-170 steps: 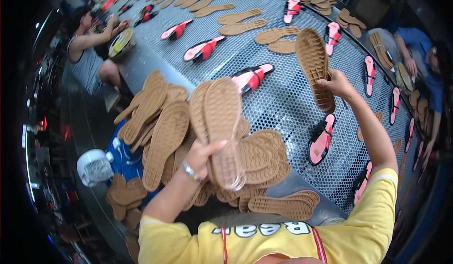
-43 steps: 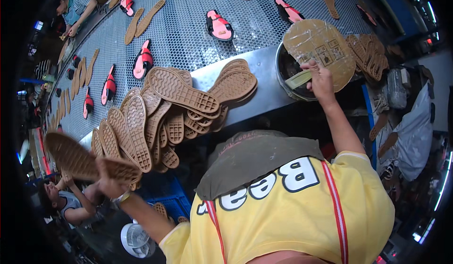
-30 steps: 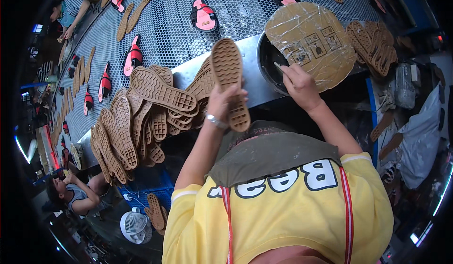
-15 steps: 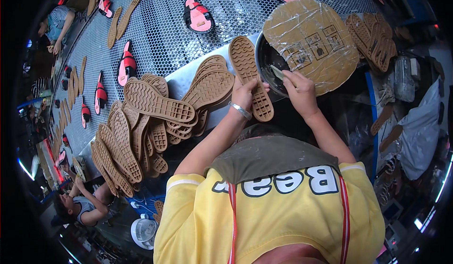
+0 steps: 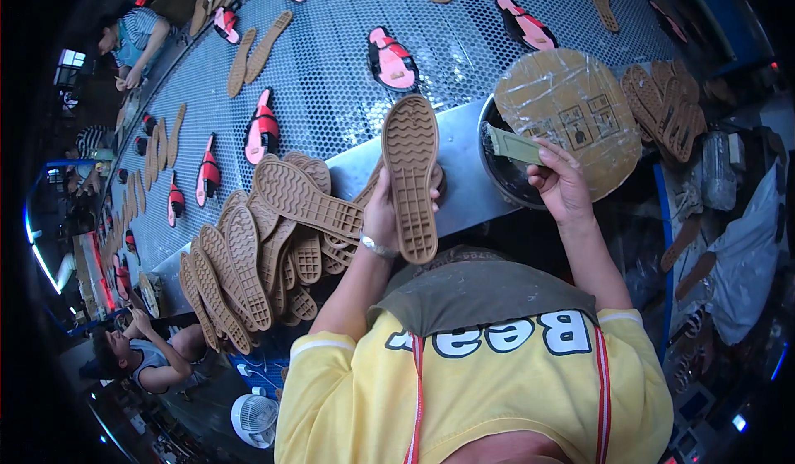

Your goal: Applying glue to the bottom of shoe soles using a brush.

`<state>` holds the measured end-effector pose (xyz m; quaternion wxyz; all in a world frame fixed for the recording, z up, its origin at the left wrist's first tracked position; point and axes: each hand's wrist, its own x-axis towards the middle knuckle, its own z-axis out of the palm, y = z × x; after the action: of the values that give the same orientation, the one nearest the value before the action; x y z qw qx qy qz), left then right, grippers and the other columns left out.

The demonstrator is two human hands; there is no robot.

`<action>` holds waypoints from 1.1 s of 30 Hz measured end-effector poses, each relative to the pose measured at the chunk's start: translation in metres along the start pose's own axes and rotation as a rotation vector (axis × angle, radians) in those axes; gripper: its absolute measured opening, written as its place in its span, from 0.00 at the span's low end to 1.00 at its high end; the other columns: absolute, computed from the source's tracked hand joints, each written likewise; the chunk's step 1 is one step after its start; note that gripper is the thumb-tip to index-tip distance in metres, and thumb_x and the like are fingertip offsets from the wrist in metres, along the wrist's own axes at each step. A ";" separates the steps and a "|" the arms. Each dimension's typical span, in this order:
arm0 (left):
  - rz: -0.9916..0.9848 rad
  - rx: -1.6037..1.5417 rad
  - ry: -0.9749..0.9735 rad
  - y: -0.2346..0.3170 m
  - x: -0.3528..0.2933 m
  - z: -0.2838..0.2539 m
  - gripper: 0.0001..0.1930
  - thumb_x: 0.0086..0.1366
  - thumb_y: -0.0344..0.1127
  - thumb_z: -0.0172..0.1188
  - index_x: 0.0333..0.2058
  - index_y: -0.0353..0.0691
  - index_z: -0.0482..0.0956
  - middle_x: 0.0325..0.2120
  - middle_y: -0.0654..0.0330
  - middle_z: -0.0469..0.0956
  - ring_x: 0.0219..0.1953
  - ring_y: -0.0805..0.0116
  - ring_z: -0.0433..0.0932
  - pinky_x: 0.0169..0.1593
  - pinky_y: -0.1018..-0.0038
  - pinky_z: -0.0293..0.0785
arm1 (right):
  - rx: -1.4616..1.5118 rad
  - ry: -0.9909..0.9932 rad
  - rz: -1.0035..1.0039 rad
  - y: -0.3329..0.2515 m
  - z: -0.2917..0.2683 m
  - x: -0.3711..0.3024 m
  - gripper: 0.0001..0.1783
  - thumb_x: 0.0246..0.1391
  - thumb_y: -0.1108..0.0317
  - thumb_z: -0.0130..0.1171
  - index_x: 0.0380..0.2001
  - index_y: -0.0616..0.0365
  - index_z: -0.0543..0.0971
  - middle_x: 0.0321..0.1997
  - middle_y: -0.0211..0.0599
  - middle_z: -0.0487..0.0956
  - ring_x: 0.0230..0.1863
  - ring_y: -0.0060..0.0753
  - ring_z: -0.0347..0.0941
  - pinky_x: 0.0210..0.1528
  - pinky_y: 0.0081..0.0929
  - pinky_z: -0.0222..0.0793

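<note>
My left hand point(image 5: 380, 212) grips a brown shoe sole point(image 5: 410, 174) upright in front of me, its wavy and gridded tread facing up. In my right hand point(image 5: 565, 184), a flat pale-green brush point(image 5: 515, 147) is pinched by its end, its dark tip pointing left. That brush hangs over the dark opening of a round pot point(image 5: 489, 166). A round cardboard cover point(image 5: 571, 99), wrapped in clear film, lies over most of the pot. To the left of the held sole, a heap of brown soles point(image 5: 302, 195) overlaps along the table edge.
Beyond lies a perforated metal surface point(image 5: 331, 66) carrying pink-and-black sandals point(image 5: 392, 60) and loose soles point(image 5: 267, 47). More soles point(image 5: 662, 103) are stacked right of the pot. Other people work at the far left point(image 5: 137, 45) and lower left point(image 5: 157, 360), near a white fan point(image 5: 254, 418).
My left hand has drawn the sole left, away from the pot, and turned it more upright. My right hand has turned the brush so its flat side shows above the opening. The whole view has shifted.
</note>
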<state>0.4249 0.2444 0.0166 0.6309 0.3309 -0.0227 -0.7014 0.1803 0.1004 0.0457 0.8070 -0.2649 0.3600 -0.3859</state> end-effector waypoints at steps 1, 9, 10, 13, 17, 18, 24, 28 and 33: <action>0.011 0.011 -0.002 0.003 -0.004 0.002 0.31 0.67 0.58 0.34 0.53 0.35 0.65 0.39 0.48 0.75 0.32 0.58 0.78 0.37 0.66 0.77 | 0.015 -0.030 0.003 -0.002 0.006 0.002 0.16 0.52 0.74 0.55 0.44 0.69 0.73 0.33 0.42 0.78 0.27 0.28 0.77 0.28 0.20 0.77; 0.022 -0.313 -0.186 0.001 -0.027 0.013 0.27 0.68 0.49 0.36 0.57 0.35 0.60 0.49 0.44 0.70 0.44 0.48 0.74 0.45 0.55 0.74 | -0.186 -0.123 -0.116 -0.003 0.058 0.009 0.15 0.54 0.73 0.55 0.43 0.70 0.74 0.33 0.41 0.79 0.26 0.26 0.77 0.27 0.18 0.76; 0.021 -0.284 -0.159 0.001 -0.028 0.012 0.27 0.68 0.49 0.37 0.57 0.34 0.60 0.49 0.43 0.70 0.44 0.48 0.74 0.45 0.56 0.74 | -0.277 -0.093 -0.174 -0.002 0.063 0.010 0.14 0.55 0.72 0.54 0.43 0.70 0.74 0.33 0.42 0.79 0.26 0.25 0.77 0.27 0.18 0.76; 0.036 -0.247 -0.128 0.003 -0.034 0.011 0.27 0.68 0.49 0.38 0.57 0.34 0.60 0.48 0.43 0.70 0.44 0.49 0.74 0.45 0.57 0.75 | -0.348 -0.086 -0.230 0.002 0.073 0.014 0.14 0.55 0.72 0.54 0.43 0.70 0.75 0.32 0.41 0.79 0.26 0.24 0.77 0.27 0.17 0.75; 0.065 -0.136 -0.078 0.005 -0.038 0.012 0.26 0.67 0.48 0.39 0.57 0.34 0.60 0.47 0.44 0.71 0.44 0.51 0.75 0.45 0.61 0.75 | -0.433 -0.089 -0.257 0.007 0.082 0.018 0.13 0.56 0.72 0.54 0.42 0.68 0.75 0.30 0.40 0.79 0.26 0.24 0.77 0.28 0.16 0.74; 0.070 -0.139 -0.077 0.005 -0.038 0.009 0.26 0.67 0.48 0.39 0.57 0.34 0.60 0.47 0.44 0.71 0.44 0.51 0.75 0.45 0.61 0.75 | -0.470 -0.070 -0.284 0.008 0.086 0.017 0.13 0.56 0.71 0.54 0.42 0.68 0.76 0.29 0.40 0.79 0.26 0.24 0.77 0.28 0.16 0.74; 0.110 0.109 -0.067 0.012 -0.039 0.007 0.29 0.65 0.47 0.45 0.59 0.36 0.57 0.47 0.48 0.71 0.43 0.59 0.75 0.44 0.67 0.75 | -0.530 -0.045 -0.382 0.016 0.097 0.014 0.13 0.56 0.71 0.54 0.42 0.68 0.76 0.29 0.39 0.79 0.26 0.23 0.76 0.28 0.17 0.74; 0.104 0.198 -0.153 0.015 -0.035 0.010 0.34 0.62 0.47 0.52 0.62 0.40 0.52 0.51 0.57 0.68 0.44 0.73 0.72 0.45 0.75 0.71 | -0.549 -0.059 -0.432 0.021 0.102 0.011 0.12 0.57 0.72 0.53 0.42 0.68 0.76 0.30 0.39 0.78 0.26 0.23 0.76 0.29 0.17 0.74; 0.109 0.174 -0.146 0.015 -0.028 0.006 0.36 0.59 0.45 0.56 0.62 0.38 0.51 0.50 0.54 0.68 0.45 0.67 0.73 0.45 0.71 0.73 | -0.619 -0.107 -0.525 0.023 0.110 0.005 0.11 0.57 0.73 0.52 0.41 0.68 0.76 0.33 0.39 0.76 0.27 0.23 0.76 0.29 0.18 0.74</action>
<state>0.4346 0.2642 0.0403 0.6337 0.3308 -0.1475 -0.6836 0.2790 0.1255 0.0941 0.5809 -0.5977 0.3369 -0.4379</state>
